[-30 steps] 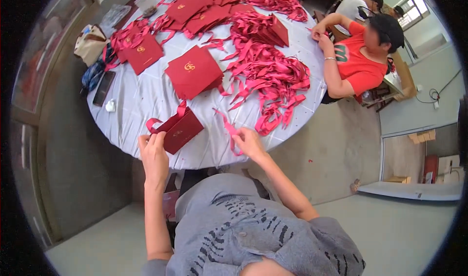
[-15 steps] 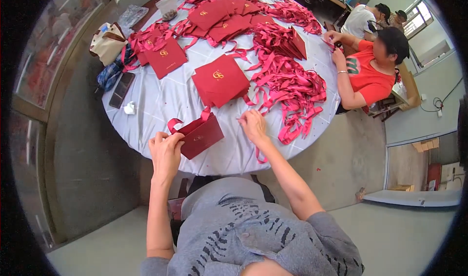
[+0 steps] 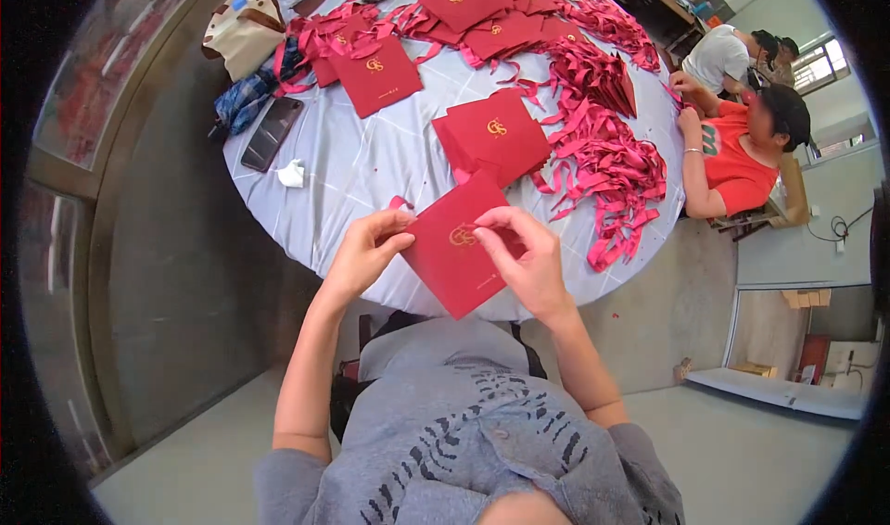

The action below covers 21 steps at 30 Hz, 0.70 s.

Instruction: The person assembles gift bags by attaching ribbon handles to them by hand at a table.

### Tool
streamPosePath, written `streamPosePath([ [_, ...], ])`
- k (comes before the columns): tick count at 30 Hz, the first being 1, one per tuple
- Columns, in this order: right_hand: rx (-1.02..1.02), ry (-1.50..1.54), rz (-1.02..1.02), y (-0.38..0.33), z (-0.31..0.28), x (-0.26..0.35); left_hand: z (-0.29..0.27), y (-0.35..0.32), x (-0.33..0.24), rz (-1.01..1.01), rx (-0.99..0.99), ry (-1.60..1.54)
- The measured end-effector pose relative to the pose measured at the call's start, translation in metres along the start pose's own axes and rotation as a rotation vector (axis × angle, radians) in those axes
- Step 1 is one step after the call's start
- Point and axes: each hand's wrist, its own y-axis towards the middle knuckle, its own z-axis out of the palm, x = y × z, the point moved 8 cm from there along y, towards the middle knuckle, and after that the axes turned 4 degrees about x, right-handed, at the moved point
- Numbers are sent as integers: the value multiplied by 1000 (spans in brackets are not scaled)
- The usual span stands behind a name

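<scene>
At the near edge of the round table point(image 3: 343, 191), the red bag point(image 3: 454, 279) is tilted between my hands, front panel facing me and one corner pointing toward my lap.

Change of state: half a second earlier, the bag stands with its mouth showing, only my left hand on it, while a pink strand trails by my right wrist. Now the panel is turned flat toward me and my right hand is over it. Consequence, as I judge it: the work has become two-handed, centred on this one bag.

Left hand point(image 3: 362, 258): thumb and fingers closed on the bag's left edge. Right hand point(image 3: 530, 267): thumb and index finger nearly together beside the gold emblem point(image 3: 460, 236); I cannot tell whether they grip anything.

Visibility limits: the pink strand cannot be made out. A ribbon loop point(image 3: 399, 202) shows only in part behind my left fingers. The bag's mouth and back are hidden. Its top corner overlaps the bag stack point(image 3: 505, 140) in view; contact cannot be confirmed, nor whether the lower corner rests on the cloth.
</scene>
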Motion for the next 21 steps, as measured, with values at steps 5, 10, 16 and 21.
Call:
streamPosePath([
  [5,-4,-164,-79,1,23,11,-1,5,1,16,69,-89],
  [10,8,-292,-93,2,33,13,1,5,-6,3,107,-99],
  [16,-6,-370,-139,5,39,15,3,9,-10,24,113,-105],
  [21,-4,-411,-142,5,41,14,5,12,-11,43,97,-88],
])
